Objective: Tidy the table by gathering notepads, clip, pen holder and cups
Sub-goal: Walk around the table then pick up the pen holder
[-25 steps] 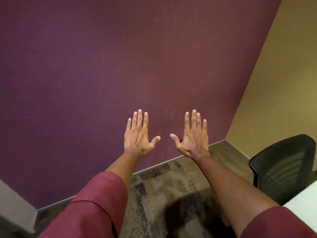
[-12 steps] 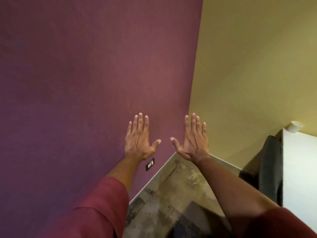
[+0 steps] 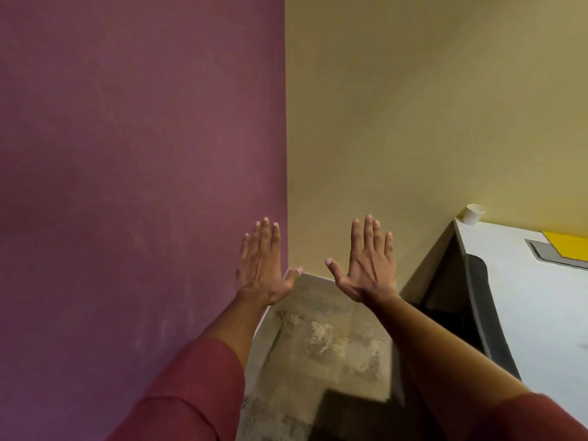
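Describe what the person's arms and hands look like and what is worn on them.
Both arms wear dark red sleeves pushed up to about the elbow, leaving the forearms bare. The left hand and right hand are bare too: no gloves, and no rings, watch or bracelet show on the backs facing the camera. The right sleeve shows only at the frame's lower right corner.

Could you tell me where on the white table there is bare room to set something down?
The white table is bare between the paper cup at its far corner and the yellow notepad on the grey pad. Nearer, beside the black chair, it is also bare.
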A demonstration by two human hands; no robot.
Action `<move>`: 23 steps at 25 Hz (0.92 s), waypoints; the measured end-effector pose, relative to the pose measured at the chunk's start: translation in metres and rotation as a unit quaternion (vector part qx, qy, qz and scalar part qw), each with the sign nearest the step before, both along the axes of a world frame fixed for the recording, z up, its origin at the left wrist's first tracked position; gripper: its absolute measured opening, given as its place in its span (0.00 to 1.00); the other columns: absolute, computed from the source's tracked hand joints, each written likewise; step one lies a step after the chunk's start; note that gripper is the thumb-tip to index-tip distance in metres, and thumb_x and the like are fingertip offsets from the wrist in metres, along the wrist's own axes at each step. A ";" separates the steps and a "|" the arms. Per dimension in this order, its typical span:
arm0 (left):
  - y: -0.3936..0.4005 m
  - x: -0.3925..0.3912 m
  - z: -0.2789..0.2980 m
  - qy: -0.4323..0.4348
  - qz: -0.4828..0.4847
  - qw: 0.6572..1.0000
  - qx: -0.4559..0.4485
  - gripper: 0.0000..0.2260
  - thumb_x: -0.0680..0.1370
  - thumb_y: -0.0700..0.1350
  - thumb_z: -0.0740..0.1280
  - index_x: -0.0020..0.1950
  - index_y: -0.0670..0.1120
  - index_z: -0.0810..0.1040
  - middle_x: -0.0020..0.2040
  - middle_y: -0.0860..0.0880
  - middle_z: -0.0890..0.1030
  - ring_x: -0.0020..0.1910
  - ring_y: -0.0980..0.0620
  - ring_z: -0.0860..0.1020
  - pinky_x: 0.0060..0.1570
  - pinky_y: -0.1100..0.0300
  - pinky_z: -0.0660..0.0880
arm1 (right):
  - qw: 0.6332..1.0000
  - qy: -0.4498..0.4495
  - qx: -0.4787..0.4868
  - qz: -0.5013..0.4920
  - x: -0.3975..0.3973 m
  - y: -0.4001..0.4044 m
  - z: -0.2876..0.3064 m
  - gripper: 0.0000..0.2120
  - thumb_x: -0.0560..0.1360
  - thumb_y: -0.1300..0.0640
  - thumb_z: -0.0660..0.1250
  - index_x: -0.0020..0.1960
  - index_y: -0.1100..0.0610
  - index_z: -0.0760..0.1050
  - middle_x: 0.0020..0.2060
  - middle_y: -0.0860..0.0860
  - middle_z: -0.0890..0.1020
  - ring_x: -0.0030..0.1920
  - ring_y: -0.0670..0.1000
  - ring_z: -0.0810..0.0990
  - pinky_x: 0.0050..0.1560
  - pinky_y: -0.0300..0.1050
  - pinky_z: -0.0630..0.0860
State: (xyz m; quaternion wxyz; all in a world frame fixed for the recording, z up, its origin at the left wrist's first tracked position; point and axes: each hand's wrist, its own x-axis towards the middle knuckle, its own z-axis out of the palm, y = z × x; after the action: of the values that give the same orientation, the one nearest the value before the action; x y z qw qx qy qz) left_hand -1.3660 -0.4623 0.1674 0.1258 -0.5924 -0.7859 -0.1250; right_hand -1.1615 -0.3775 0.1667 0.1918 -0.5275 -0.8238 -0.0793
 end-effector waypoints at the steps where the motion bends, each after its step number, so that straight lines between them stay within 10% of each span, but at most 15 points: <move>1: 0.028 -0.001 -0.003 0.003 -0.008 1.000 -0.004 0.47 0.74 0.70 0.53 0.79 0.44 0.35 0.80 0.42 0.36 0.79 0.45 0.37 0.78 0.47 0.40 | 1.000 0.005 0.002 -0.012 0.000 0.023 -0.003 0.49 0.73 0.27 0.46 0.80 0.59 0.38 0.79 0.60 0.42 0.79 0.59 0.41 0.78 0.60 0.42; 23: 0.533 0.142 -0.001 0.012 -0.334 0.943 0.000 0.45 0.74 0.69 0.53 0.79 0.45 0.37 0.80 0.42 0.39 0.79 0.45 0.39 0.78 0.48 0.41 | 0.942 0.023 -0.030 -0.334 0.136 0.379 -0.021 0.47 0.72 0.28 0.45 0.80 0.57 0.39 0.80 0.59 0.42 0.80 0.57 0.39 0.78 0.60 0.40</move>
State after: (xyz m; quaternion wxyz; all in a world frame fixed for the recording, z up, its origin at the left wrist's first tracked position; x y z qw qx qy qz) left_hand -1.2238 0.0708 0.1664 0.0861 -0.8221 -0.5415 -0.1533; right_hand -1.0256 0.0011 0.1456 0.1576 -0.7798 -0.5972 -0.1019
